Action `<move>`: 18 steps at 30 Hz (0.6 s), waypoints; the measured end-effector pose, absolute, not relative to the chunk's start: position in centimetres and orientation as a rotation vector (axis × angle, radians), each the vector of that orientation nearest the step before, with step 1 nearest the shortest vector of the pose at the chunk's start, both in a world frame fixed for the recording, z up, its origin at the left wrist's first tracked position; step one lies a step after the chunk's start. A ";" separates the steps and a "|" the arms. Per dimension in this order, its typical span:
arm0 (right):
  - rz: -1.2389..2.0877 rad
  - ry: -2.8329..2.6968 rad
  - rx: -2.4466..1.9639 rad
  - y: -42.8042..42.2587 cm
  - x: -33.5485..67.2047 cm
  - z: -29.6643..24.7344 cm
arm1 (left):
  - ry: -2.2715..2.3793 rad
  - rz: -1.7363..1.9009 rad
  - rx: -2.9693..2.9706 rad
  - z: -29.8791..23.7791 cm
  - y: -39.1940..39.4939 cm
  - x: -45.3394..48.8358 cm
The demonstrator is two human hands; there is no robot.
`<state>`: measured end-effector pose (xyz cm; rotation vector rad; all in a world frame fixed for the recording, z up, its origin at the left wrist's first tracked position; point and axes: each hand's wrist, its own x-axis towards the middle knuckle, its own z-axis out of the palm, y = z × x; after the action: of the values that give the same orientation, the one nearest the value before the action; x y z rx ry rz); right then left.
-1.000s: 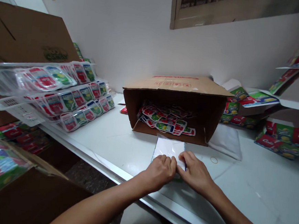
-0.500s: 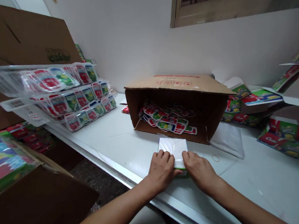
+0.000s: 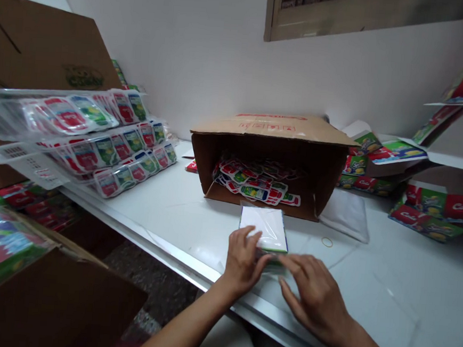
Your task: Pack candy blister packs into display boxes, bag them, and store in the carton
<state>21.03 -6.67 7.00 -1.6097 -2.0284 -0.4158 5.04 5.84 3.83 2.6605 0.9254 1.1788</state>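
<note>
A small box [image 3: 265,229] with a white top, wrapped in clear plastic film, lies on the white table in front of the open carton. My left hand [image 3: 243,257] holds its near left corner, fingers bent over the top and thumb along the near side. My right hand [image 3: 314,295] is just in front of the box's near right corner, fingers stretched and thumb apart, blurred by motion. Loose film shows between the two hands at the near side. Whether my right fingertips touch that film I cannot tell.
An open cardboard carton [image 3: 273,128] on its side holds many bottle-shaped printed pieces [image 3: 256,191]. Clear trays of similar pieces [image 3: 108,153] are stacked left. Printed boxes [image 3: 428,218] stand right, near a rubber band [image 3: 327,242] and a plastic sheet [image 3: 346,214]. Another carton [image 3: 58,288] is lower left.
My right hand has come off the top of the box and moved toward me, its fingers now spread. My left hand has shifted slightly nearer, uncovering more of the white top.
</note>
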 end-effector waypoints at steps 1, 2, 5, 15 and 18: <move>-0.440 -1.981 -1.637 -6.1 21.3 6.9 | 0.990 1.172 2.567 3.5 5.8 4.4; -0.456 -1.956 -1.661 -5.4 21.5 6.8 | 1.063 1.134 2.469 3.2 5.8 3.8; -0.444 -1.972 -1.701 -2.8 21.4 6.0 | 1.167 0.914 2.203 2.7 6.0 1.8; -0.480 -1.850 -1.792 -0.5 19.8 5.6 | 1.108 1.028 2.166 3.4 3.0 -0.5; -0.475 -1.897 -1.736 -0.7 19.9 5.0 | 1.158 1.040 2.148 2.4 1.5 -0.3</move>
<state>19.90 -0.67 5.02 -1.7364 -1.8971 -0.4752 -0.26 1.47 2.38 2.1482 1.1579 1.0404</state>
